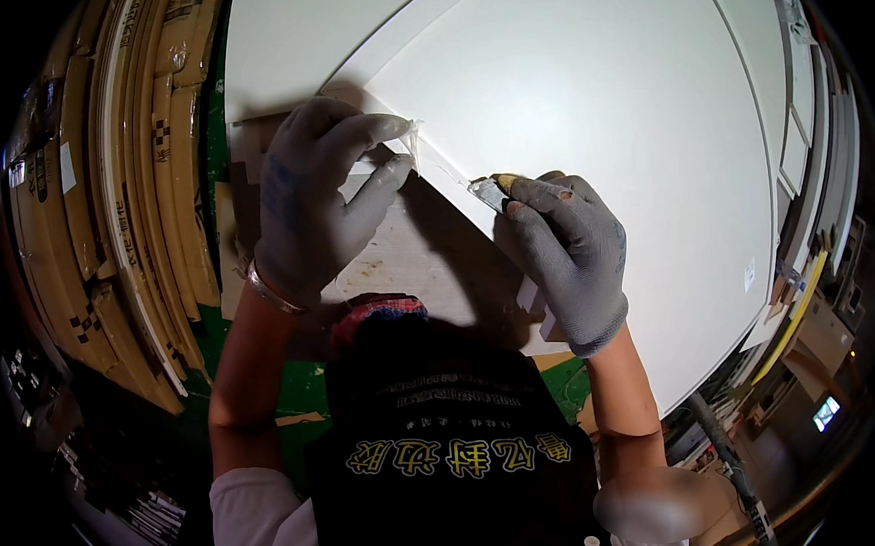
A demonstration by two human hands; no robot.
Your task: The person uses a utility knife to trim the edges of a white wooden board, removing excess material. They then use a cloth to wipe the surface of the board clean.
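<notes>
Two gloved hands were at work on one big white board [596, 100] that lay flat in front of us and filled most of the view. Our left hand [312, 195] was at the board's near corner, with its fingers pinched on a thin clear strip of film [414, 137] that stood up from the edge. Our right hand [563, 243] was closed around one small scraper tool [492, 191], with its tip down on the board's edge, just beside the left hand.

We thought the film was soft, light and stretchy — it could tear if we pulled it hard, so it was best held close to where it left the board. The board looked stiff, smooth and heavy, and we would have held it by its edges.

At the left we counted many long cardboard strips [163, 139], stacked side by side — too many to count well. One green floor [301, 386] showed under the board.
</notes>
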